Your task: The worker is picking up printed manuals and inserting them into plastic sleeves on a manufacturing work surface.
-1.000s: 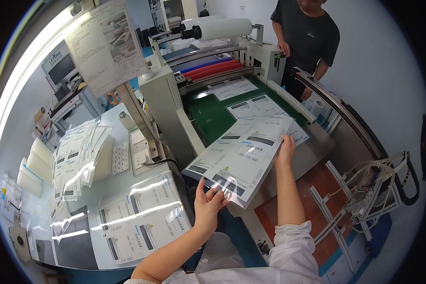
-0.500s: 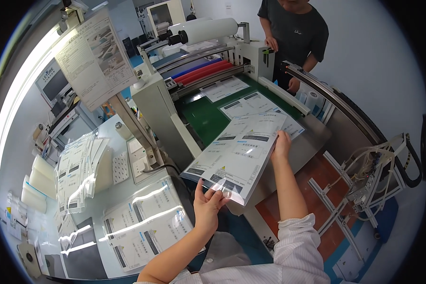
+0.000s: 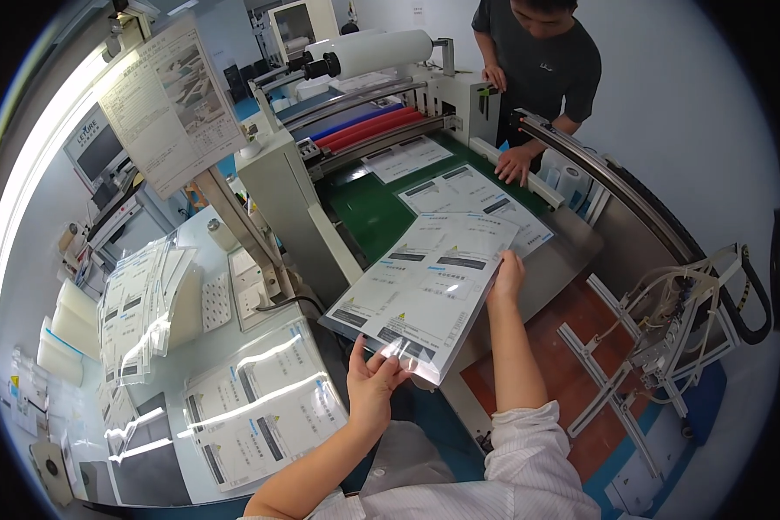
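Head view shows, at the left of the frame, a fanned stack of white printed sheets with clear plastic edges (image 3: 134,299), spread perhaps so that single ones separate easily. Further right, at the lower left, a flat glossy pile of similar sheets (image 3: 264,407) lies squared, probably for even edges. Near the centre, the left hand (image 3: 373,386), its fingers partly curled, pinches the near edge of a wide glossy printed sheet with white panels (image 3: 425,286). This sheet is tilted in the centre of the frame, before a green flat conveyor belt (image 3: 351,204). The right hand (image 3: 505,279) is nearly closed on its right edge; gripping two edges seems meant to support the flexible film.

As for what is hidden, bright glare crosses the squared pile and covers some print. The left fingertips are partly under the held sheet, and one cannot tell whether it is one layer or several. At the upper right, a co-worker's spread hand (image 3: 516,163) is above the belt's side; its contact is unclear.
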Motion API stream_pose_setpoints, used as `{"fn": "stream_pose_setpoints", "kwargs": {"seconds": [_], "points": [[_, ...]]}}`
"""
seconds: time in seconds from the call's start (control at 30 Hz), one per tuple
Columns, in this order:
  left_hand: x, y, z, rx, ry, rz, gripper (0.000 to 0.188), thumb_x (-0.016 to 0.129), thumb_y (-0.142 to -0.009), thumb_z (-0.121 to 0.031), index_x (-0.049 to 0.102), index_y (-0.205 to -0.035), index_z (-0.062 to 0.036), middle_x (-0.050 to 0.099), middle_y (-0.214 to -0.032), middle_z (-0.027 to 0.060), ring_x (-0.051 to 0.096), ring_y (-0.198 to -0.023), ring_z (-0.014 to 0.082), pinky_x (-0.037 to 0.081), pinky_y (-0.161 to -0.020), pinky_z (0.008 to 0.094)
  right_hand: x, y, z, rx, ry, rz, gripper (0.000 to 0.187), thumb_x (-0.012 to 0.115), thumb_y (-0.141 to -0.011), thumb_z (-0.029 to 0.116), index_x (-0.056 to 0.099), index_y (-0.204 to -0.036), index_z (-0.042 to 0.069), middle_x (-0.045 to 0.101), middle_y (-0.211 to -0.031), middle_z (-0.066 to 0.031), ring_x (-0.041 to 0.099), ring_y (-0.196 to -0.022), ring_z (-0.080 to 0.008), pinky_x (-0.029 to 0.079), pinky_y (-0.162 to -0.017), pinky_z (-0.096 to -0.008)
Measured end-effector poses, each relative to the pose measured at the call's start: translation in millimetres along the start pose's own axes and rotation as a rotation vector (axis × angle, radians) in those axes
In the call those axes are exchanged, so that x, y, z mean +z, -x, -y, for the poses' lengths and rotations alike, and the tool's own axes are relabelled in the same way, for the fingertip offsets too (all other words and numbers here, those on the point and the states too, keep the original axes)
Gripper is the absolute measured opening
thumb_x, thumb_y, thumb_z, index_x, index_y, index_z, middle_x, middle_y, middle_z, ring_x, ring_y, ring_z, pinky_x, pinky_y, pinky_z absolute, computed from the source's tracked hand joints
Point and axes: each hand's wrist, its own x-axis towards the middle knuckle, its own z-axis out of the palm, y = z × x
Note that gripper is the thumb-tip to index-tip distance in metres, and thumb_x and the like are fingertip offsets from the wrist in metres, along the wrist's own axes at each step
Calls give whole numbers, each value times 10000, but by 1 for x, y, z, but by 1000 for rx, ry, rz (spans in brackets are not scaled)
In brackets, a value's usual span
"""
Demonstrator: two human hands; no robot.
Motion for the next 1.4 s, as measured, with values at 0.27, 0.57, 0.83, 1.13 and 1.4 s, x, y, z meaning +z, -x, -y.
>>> {"fn": "stream_pose_setpoints", "kwargs": {"seconds": [0.27, 0.57, 0.83, 1.13, 1.4], "points": [[0, 1, -3, 46, -58, 1, 765, 544, -920, 52, 91, -1530, -37, 595, -1187, 149, 651, -932, 188, 584, -778, 319, -23, -6, -20, -7, 73, -44, 116, 532, -868, 78, 560, -913, -26, 589, -917, -78, 585, -815, -169, 488, -728, -297], [29, -65, -31, 322, -287, 168, 714, 541, -930, 31, 168, -1530, -69, 609, -1235, 141, 654, -851, 189, 561, -749, 312, -3, -8, 19, -274, -91, -32, 119, 570, -948, 142, 524, -922, 36, 534, -906, -22, 500, -847, -113, 437, -778, -265], [-29, -257, -22, 673, -914, -323, 603, 556, -899, 3, 365, -1468, -50, 641, -1178, 137, 615, -956, 235, 496, -840, 338, 20, 46, -38, 75, -137, -216, 134, 535, -954, 86, 418, -983, 28, 562, -1024, -128, 633, -882, -247, 588, -778, -429], [63, -166, 56, 656, -1483, 580, 504, 567, -801, -21, 583, -1298, -104, 645, -999, 188, 606, -942, 378, 497, -839, 432, 5, 61, -73, 148, 58, 19, 117, 551, -960, 28, 501, -1040, -42, 631, -989, -142, 657, -862, -190, 578, -767, -307], [72, -163, 52, 696, -1661, 522, 442, 579, -811, -58, 620, -1248, -109, 676, -986, 162, 647, -910, 365, 520, -809, 420, -4, 61, -92, 24, 7, 86, 135, 547, -948, -37, 482, -1066, -34, 649, -1004, -143, 660, -887, -186, 559, -790, -287]]}}
